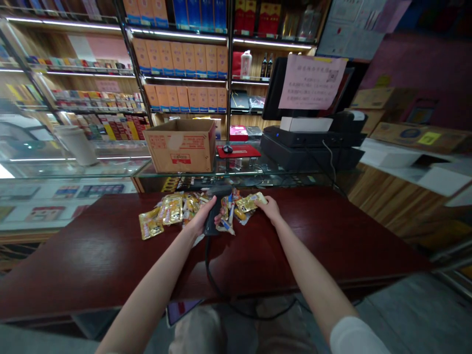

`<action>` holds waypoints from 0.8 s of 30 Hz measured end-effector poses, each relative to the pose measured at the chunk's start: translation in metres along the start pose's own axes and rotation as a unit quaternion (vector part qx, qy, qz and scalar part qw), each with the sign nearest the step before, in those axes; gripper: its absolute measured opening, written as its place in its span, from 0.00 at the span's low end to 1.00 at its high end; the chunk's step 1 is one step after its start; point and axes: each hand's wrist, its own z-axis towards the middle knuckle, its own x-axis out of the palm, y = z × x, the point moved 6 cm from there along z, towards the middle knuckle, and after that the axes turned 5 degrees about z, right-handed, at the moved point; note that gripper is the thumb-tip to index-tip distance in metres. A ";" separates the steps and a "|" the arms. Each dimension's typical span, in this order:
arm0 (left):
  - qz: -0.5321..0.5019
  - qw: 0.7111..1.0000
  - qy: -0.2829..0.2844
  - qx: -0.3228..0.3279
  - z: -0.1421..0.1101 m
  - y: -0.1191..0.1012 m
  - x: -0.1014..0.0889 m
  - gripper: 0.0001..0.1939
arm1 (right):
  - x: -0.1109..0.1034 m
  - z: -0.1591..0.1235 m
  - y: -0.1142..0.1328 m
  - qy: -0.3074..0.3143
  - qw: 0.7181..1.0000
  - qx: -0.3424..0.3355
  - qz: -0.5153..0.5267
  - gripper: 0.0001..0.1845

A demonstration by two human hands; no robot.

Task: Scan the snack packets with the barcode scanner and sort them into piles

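Note:
My left hand [205, 214] is wrapped round the grip of a black barcode scanner [214, 206], its cable [212, 275] trailing back over the table edge. My right hand [269, 207] pinches a yellow snack packet [251, 201] at the right end of a heap. Several yellow and multicoloured snack packets [173, 210] lie spread on the dark red table [110, 255] between and to the left of my hands.
Beyond the table runs a glass counter [73, 169] carrying a cardboard box [180, 145], a white cup [76, 144], a red mouse pad with a mouse [238, 150] and a black till with a screen [313, 137]. Stocked shelves [180, 64] fill the back wall.

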 end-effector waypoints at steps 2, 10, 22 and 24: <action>0.037 0.999 -0.007 -0.002 0.005 0.003 0.002 0.25 | -0.006 -0.003 -0.002 -0.017 0.995 0.003 0.098 0.21; 0.073 0.997 -0.023 0.000 0.028 0.002 0.043 0.28 | -0.026 -0.006 0.017 -0.050 0.918 0.017 0.393 0.21; 0.064 0.998 -0.027 0.006 0.016 0.026 0.041 0.31 | 0.006 -0.027 0.047 0.012 0.958 -0.078 0.276 0.26; 0.060 0.998 -0.028 0.017 0.016 0.025 0.042 0.30 | 0.007 -0.029 0.050 0.018 0.964 -0.088 0.250 0.26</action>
